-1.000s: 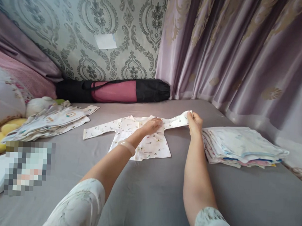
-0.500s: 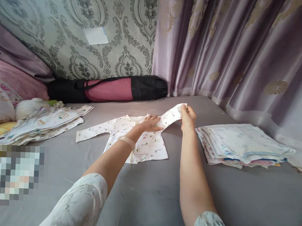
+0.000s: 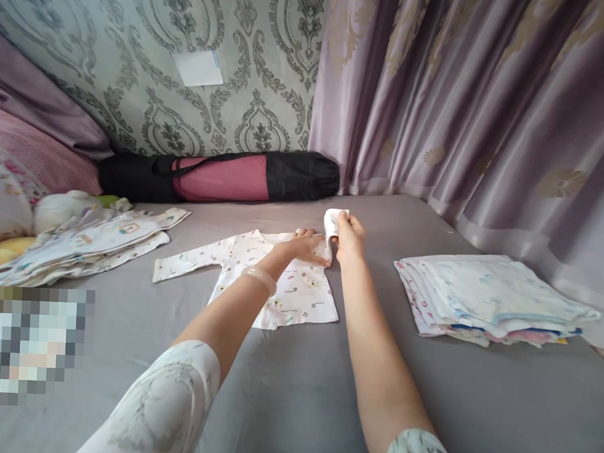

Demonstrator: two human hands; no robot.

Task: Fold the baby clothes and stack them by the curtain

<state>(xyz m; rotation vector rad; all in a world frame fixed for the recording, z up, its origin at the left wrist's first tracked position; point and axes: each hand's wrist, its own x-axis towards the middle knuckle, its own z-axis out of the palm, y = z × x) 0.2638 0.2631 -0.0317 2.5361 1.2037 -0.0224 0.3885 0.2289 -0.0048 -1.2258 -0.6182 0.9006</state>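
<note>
Left hand [image 3: 308,247] flat on shirt [image 3: 299,296]; right hand [image 3: 350,238] gripping raised cuff [image 3: 336,221].

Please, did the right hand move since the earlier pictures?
Yes. The right hand moved leftward, away from the folded cloth stack and closer to the left hand.

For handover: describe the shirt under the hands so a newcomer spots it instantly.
On the grey sheet, between the clothes pile at left and the folded stack at right, lies a white printed shirt. The left hand presses it; the right hand lifts a sleeve. Unlike both piles, it lies singly.
</note>
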